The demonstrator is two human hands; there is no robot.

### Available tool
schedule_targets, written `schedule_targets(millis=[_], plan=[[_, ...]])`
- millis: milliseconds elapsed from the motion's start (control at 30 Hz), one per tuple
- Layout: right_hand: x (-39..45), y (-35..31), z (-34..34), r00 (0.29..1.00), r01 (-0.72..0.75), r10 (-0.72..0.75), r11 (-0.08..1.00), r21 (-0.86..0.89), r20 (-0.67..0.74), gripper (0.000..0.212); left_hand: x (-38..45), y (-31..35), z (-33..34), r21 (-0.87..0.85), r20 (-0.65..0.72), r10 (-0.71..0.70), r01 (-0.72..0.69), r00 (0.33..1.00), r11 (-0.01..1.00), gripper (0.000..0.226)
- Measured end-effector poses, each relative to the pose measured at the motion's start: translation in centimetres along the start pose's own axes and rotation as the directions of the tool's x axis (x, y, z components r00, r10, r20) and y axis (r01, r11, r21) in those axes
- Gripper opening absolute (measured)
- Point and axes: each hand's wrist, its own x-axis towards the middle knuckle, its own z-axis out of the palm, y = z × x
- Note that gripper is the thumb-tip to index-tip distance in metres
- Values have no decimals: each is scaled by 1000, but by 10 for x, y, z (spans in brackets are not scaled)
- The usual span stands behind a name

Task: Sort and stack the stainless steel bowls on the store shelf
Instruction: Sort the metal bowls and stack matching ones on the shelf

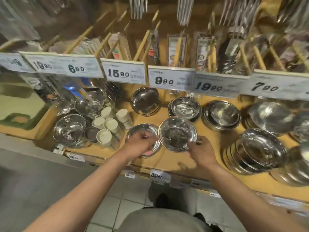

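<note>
Right hand (203, 152) grips rim of tilted steel bowl (177, 133), lifted off shelf (215, 141). Left hand (139, 144) holds shallow steel dish (142, 129) beside it, fingers curled over rim.

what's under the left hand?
The left hand rests on a shallow steel bowl on the wooden shelf. The bowl's near part is covered; anything inside it there is hidden.

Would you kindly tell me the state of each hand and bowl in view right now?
Left hand: resting on the shallow steel dish, grip unclear.
Right hand: pinching the rim of the round steel bowl, which is tilted.
Lidless steel pot: upright on the wooden shelf.
Rear nested steel bowls: stacked, upright.
</note>
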Motion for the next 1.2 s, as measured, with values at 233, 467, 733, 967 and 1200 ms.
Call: schedule_targets(millis=[233,467,733,967,1200], plan=[[-14,-26,31,966,-57,21,990,132,259,16,0,5,-21,64,-169,77,-67,983,996,21],[2,-38,64,957,-59,36,996,70,289,25,5,-14,-60,49,-308,79,-67,948,997,17],[-2,-36,76,954,-33,13,997,63,301,34,17,-25,-49,313,-380,198,-76,904,947,18],[5,-25,85,976,105,-58,970,-221,210,16,17,-26,-42,525,-332,310,-98,891,845,37],[5,-30,81,946,217,-143,947,-238,291,32,22,-23,-35,558,-361,163,73,918,826,30]])
